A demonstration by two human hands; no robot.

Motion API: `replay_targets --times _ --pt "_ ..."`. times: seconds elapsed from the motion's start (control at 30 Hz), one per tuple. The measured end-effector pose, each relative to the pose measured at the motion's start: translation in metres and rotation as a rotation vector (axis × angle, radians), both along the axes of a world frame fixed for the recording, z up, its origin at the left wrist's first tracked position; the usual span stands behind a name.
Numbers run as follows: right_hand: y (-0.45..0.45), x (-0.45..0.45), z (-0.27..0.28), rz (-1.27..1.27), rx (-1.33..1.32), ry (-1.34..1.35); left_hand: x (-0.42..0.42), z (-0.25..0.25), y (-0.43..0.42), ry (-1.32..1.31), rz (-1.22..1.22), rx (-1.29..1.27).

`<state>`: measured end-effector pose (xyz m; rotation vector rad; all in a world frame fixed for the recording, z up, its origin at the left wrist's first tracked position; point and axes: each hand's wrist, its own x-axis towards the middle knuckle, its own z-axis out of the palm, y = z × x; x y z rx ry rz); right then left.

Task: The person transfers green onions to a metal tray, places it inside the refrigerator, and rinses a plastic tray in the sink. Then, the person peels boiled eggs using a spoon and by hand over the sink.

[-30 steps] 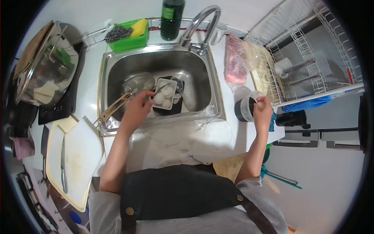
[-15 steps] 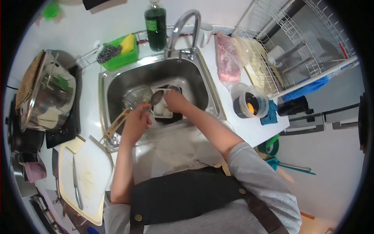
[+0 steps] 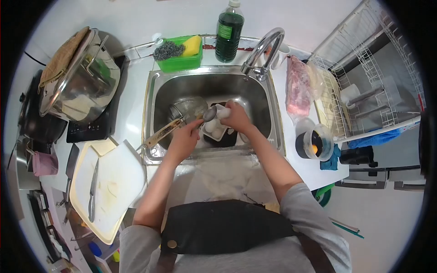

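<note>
On the far left, a steel pot (image 3: 86, 98) stands on a black hob (image 3: 86, 132), whose panel bears pale marks too small to read; below it, a knife (image 3: 93, 191) lies on a white board (image 3: 119, 177), set in a yellowish tray (image 3: 108, 234). The counter (image 3: 132, 93) is white and glossy, running up to a pale wall (image 3: 182, 18). Behind the sink (image 3: 218, 84), a green basket (image 3: 180, 63) holds a grey scourer (image 3: 168, 51) and a yellow sponge (image 3: 192, 46). A wooden handle (image 3: 164, 133) slants over the sink's left rim, with dark marks along it that cannot be made out. The left hand (image 3: 184, 141) has its fingers closed on a spoon (image 3: 209, 113), the bowl just beside a white box (image 3: 207, 135) of eggs (image 3: 212, 127) in the sink. The bottle (image 3: 230, 43) of dark green liquid wears a bright green label (image 3: 225, 31), its print too blurred to read. The right hand (image 3: 237, 118) is clamped on an egg (image 3: 223, 113) above the box; whether spoon and egg touch cannot be told. Right of the tap (image 3: 269, 48) lie wrapped meat (image 3: 298, 86) and, nearer, a clear tub (image 3: 329, 139) with dark liquid and a round yellow yolk (image 3: 314, 149), next to a blue cloth (image 3: 332, 160). A white wire rack (image 3: 337, 120) lines the right side.
</note>
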<state>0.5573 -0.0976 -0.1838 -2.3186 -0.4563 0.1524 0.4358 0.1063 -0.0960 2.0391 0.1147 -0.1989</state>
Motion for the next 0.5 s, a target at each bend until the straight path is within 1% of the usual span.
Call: replay_targets --times 0.03,0.07,0.13,0.2,0.23,0.27,0.3,0.33,0.37,0.4,0.47,0.5 --pt "-0.005 -0.003 0.008 -0.033 0.134 0.05 0.001 0.017 -0.004 -0.031 -0.051 0.082" --pt "-0.009 -0.007 0.016 -0.068 0.269 0.098 0.002 0.033 -0.009 -0.085 -0.04 0.076" --pt "-0.013 -0.022 0.038 -0.117 0.347 0.041 0.004 0.062 -0.018 -0.196 -0.017 0.065" --pt "-0.014 -0.036 0.058 -0.152 0.472 0.025 0.001 0.088 -0.029 -0.333 0.086 -0.077" --pt "-0.014 -0.042 0.064 -0.169 0.512 -0.037 0.0 0.094 -0.033 -0.403 0.137 -0.15" --pt "-0.013 -0.047 0.069 -0.184 0.549 -0.099 0.001 0.088 -0.037 -0.461 0.073 -0.078" --pt "-0.013 -0.051 0.072 -0.2 0.586 -0.161 0.002 0.07 -0.041 -0.517 0.009 -0.004" --pt "-0.015 -0.052 0.071 -0.195 0.567 -0.219 0.003 0.05 -0.044 -0.573 -0.055 0.07" --pt "-0.016 -0.052 0.067 -0.19 0.548 -0.278 0.004 0.026 -0.045 -0.596 -0.132 0.195" --pt "-0.018 -0.052 0.069 -0.183 0.527 -0.337 0.001 0.032 -0.048 -0.573 -0.101 0.194" --pt "-0.024 -0.054 0.073 -0.207 0.513 -0.239 -0.002 0.045 -0.052 -0.522 -0.053 0.193" --pt "-0.026 -0.058 0.074 -0.219 0.503 -0.184 -0.005 0.061 -0.055 -0.538 0.003 0.058"
